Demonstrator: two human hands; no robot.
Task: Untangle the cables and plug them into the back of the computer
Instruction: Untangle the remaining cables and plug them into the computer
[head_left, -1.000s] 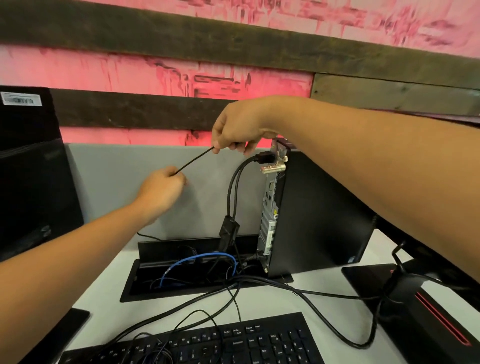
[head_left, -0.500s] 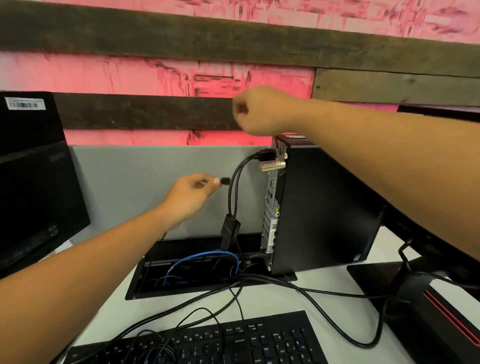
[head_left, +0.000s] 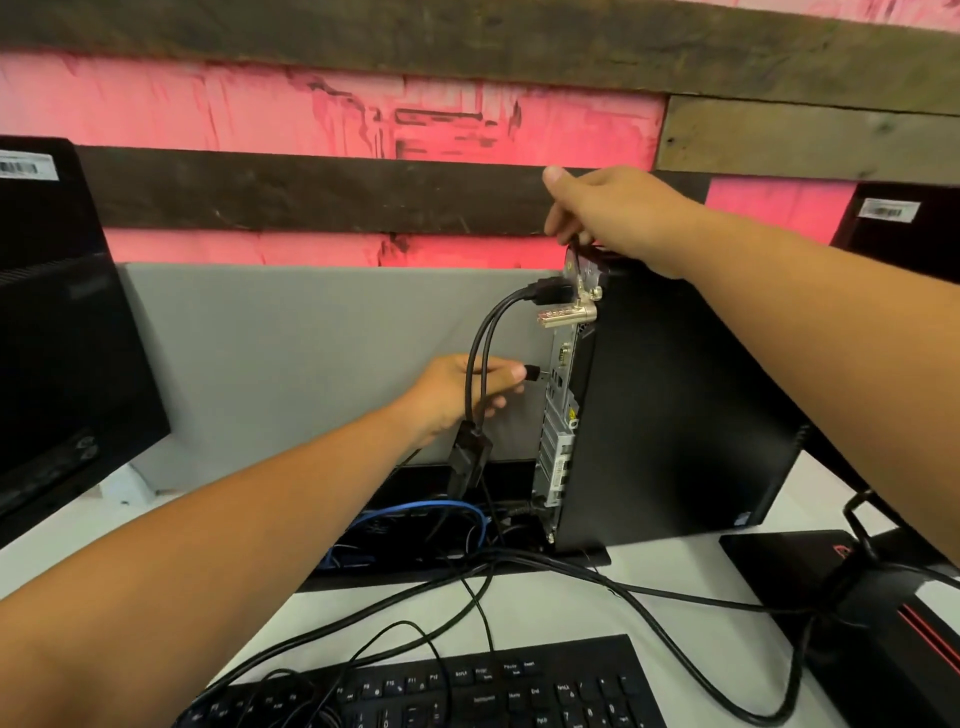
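Pink-lit wall panels and dark wooden planks run behind the white table (head_left: 561, 603), with a grey divider (head_left: 311, 353) standing at its back edge. Since half a second ago, your left hand (head_left: 457, 389) has carried the small black plug (head_left: 532, 372) rightward, from beside the two hanging cables to just short of the rear port panel of the computer (head_left: 675, 415); your right hand (head_left: 608, 218) has dropped from above the tower onto its top rear corner. Your left hand pinches the plug between thumb and forefinger, the other fingers loosely curled beneath, and the plug tip sits close to the ports but whether it touches cannot be made out. Your right hand rests over the tower's top edge with fingers bent down around the corner; it seems to grip the case, though the fingertips are partly hidden. One tower stands upright on the table. Two black cables (head_left: 475, 358) hang from plugs near its top and drop towards a black adapter (head_left: 467, 457). One blue cable (head_left: 431, 512) coils in the table's cable tray. One keyboard (head_left: 519, 691) lies at the near edge with loose black cables trailing across it. Two monitor backs show, one at far left (head_left: 57, 332) and one at far right (head_left: 904, 228).
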